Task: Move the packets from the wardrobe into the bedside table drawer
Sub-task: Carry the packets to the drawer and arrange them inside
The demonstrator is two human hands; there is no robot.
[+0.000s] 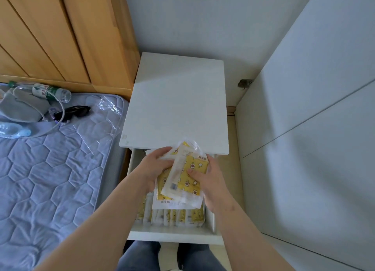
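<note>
Our left hand (157,166) and right hand (212,184) both grip a bundle (189,174) of yellow packets, one at each side, with the right thumb pressed on top. We hold it just over the open drawer (172,236), where a row (176,214) of more packets stands on edge at the near end. The white surface (176,100) lies on the far side. On the bed (50,179) to the left lie a bottle (50,92) and sunglasses (73,112).
</note>
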